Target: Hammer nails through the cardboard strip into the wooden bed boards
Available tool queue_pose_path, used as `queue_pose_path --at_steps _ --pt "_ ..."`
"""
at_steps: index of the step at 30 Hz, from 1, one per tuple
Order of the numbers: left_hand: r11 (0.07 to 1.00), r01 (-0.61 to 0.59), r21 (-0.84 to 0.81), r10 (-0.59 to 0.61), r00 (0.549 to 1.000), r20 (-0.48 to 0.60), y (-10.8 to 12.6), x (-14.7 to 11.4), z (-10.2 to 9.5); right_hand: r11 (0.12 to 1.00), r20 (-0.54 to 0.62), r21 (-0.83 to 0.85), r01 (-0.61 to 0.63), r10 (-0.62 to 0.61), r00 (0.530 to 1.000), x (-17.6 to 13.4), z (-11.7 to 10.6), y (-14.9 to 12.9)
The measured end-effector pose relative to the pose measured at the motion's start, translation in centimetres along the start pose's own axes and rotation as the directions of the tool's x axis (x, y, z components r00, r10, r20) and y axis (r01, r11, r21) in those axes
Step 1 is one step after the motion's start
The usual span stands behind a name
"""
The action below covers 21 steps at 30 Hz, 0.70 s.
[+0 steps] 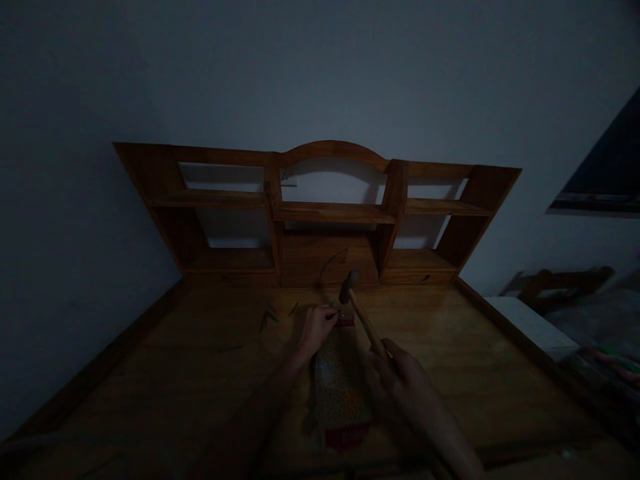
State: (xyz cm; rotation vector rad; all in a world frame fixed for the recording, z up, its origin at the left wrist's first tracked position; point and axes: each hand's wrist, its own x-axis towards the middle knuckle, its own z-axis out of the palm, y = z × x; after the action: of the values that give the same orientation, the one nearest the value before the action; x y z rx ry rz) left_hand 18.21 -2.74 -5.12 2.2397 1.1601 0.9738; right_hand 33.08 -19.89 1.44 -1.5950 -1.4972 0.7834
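Right hand (401,371) grips a hammer (365,320), its head near the far end of a box (342,380) on the desk (460,347); left hand (317,329) curls there, its hold unclear.

Your desk (160,380): wooden, dimly lit. In front of you, a long speckled block (343,390) with red ends lies lengthwise. Left of it, scattered thin dark pieces (231,348). Shelf unit (335,213) along your far edge.

Right hand (403,371) is clenched, left hand (317,329) seemingly pinching.
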Motion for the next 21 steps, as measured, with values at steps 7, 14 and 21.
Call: queue_pose_path --at_steps 7,14,21 --pt "1.0 0.014 0.028 -0.014 1.0 0.008 -0.65 -0.14 0.22 1.0 0.039 -0.014 -0.015 0.016 0.999 -0.17 -0.02 -0.43" --pt "0.999 -0.003 0.046 0.003 1.0 0.006 -0.54 -0.09 0.1 1.0 -0.046 -0.013 0.008 -0.008 0.999 -0.17 -0.43 -0.5" --pt "0.999 0.037 0.025 -0.038 0.999 0.014 -0.59 -0.02 0.18 1.0 -0.018 -0.005 0.023 -0.023 1.0 -0.12 -0.16 -0.66"
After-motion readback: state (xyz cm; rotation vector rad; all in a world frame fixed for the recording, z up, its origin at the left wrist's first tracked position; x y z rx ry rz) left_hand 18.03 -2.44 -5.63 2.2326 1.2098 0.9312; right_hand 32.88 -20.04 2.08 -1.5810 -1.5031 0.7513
